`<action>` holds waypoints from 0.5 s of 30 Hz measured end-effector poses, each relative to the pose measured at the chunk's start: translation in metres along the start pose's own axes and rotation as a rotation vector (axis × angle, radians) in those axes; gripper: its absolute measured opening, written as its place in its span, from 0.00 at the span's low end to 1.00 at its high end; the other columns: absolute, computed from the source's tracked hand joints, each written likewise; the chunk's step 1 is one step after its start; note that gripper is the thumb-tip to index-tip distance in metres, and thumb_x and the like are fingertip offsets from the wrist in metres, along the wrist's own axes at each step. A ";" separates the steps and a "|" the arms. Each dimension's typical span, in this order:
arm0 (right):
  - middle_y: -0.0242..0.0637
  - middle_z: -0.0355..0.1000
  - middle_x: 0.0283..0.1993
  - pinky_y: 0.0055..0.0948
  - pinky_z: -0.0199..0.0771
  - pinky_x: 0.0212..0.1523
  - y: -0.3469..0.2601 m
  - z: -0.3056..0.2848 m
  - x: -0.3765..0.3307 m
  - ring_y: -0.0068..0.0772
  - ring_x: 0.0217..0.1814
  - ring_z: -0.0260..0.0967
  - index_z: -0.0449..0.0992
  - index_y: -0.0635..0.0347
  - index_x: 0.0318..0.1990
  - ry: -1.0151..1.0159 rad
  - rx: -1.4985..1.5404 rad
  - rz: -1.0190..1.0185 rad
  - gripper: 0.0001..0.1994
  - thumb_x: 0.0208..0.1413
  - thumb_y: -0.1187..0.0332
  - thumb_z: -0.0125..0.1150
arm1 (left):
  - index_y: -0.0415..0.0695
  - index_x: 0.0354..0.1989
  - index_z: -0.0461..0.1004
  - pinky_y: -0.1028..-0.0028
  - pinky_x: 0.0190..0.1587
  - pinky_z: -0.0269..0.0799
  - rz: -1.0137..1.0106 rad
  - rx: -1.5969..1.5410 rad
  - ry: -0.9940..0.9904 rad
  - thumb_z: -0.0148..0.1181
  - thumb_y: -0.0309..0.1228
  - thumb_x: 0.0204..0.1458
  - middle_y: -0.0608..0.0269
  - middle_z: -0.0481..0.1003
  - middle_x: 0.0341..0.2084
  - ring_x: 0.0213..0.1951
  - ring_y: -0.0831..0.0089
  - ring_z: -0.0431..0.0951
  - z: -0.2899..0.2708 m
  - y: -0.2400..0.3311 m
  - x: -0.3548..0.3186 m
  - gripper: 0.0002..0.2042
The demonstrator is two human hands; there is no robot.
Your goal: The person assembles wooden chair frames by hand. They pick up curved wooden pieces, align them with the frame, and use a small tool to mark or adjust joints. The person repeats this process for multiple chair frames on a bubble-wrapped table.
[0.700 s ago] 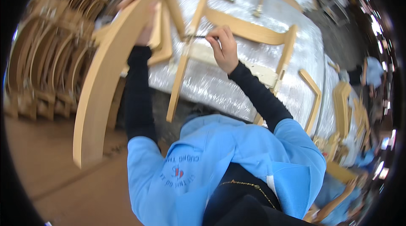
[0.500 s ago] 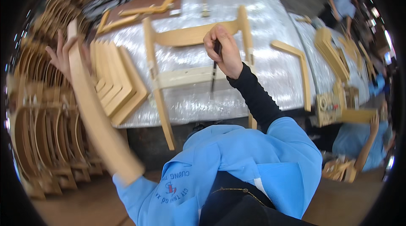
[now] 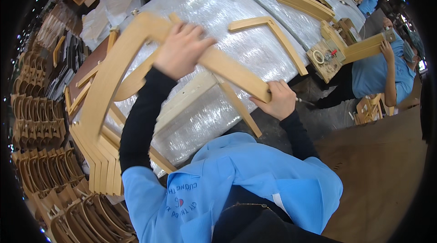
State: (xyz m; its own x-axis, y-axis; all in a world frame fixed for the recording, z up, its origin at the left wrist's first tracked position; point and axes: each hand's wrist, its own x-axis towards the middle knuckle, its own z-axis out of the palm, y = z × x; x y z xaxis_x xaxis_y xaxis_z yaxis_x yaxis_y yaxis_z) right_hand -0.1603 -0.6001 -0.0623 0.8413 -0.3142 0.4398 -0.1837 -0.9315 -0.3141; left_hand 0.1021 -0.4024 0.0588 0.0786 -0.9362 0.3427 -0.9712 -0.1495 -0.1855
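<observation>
A large angled wooden chair part [image 3: 236, 72] is held up over the table by both hands. My left hand [image 3: 184, 49], blurred by motion, is closed over it near its bend. My right hand [image 3: 280, 99] grips its near right end, and a thin dark tool [image 3: 302, 101] of unclear kind pokes out from that hand. Below lies a chair frame with a curved wooden back rail [image 3: 132, 81], a pale crossbar [image 3: 186, 97] and straight legs [image 3: 239, 108], partly hidden by the held part and my left arm.
Plastic-wrapped table [image 3: 207, 4] carries another angled part [image 3: 273, 31]. Stacked angled parts [image 3: 102, 170] stand at its left corner. Curved wooden parts [image 3: 50, 165] fill the left side. On the right, a co-worker [image 3: 378, 74] handles a wooden piece beside a jig [image 3: 325, 58].
The angled part has swung from the left side across the table. My right hand has come down onto its end, and my left hand has shifted toward its bend. The view has turned right.
</observation>
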 end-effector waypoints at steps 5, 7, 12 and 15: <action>0.43 0.74 0.30 0.42 0.75 0.38 0.090 0.008 -0.037 0.46 0.35 0.74 0.81 0.61 0.32 0.028 -0.097 0.444 0.28 0.42 0.42 0.77 | 0.55 0.60 0.73 0.52 0.71 0.57 0.041 -0.310 0.068 0.67 0.27 0.50 0.49 0.61 0.69 0.71 0.49 0.60 0.061 0.047 0.087 0.26; 0.48 0.76 0.32 0.47 0.75 0.41 0.142 0.023 -0.041 0.51 0.38 0.76 0.82 0.63 0.36 0.024 -0.201 0.551 0.32 0.43 0.38 0.74 | 0.56 0.60 0.73 0.53 0.69 0.60 0.108 -0.551 0.084 0.68 0.29 0.51 0.49 0.62 0.68 0.70 0.49 0.61 0.063 0.048 0.085 0.25; 0.54 0.80 0.35 0.50 0.78 0.42 0.274 0.070 -0.003 0.57 0.39 0.79 0.84 0.63 0.37 -0.025 -0.414 0.725 0.37 0.44 0.31 0.67 | 0.52 0.51 0.81 0.58 0.65 0.67 -0.211 -0.702 0.180 0.64 0.19 0.50 0.52 0.68 0.64 0.66 0.51 0.66 0.107 0.003 0.011 0.19; 0.53 0.81 0.36 0.51 0.78 0.43 0.335 0.090 0.030 0.56 0.41 0.80 0.84 0.61 0.40 -0.162 -0.446 0.744 0.38 0.44 0.29 0.65 | 0.48 0.45 0.82 0.60 0.61 0.71 -0.558 -0.606 0.246 0.61 0.16 0.51 0.51 0.72 0.57 0.60 0.52 0.73 0.136 -0.026 -0.075 0.15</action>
State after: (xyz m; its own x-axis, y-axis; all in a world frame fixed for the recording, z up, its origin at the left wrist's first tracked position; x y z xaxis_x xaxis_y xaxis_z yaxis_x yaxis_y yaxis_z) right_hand -0.1507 -0.9049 -0.2306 0.4803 -0.8692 0.1172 -0.8653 -0.4915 -0.0987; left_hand 0.1517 -0.3718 -0.0871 0.5978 -0.6700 0.4401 -0.7627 -0.3065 0.5695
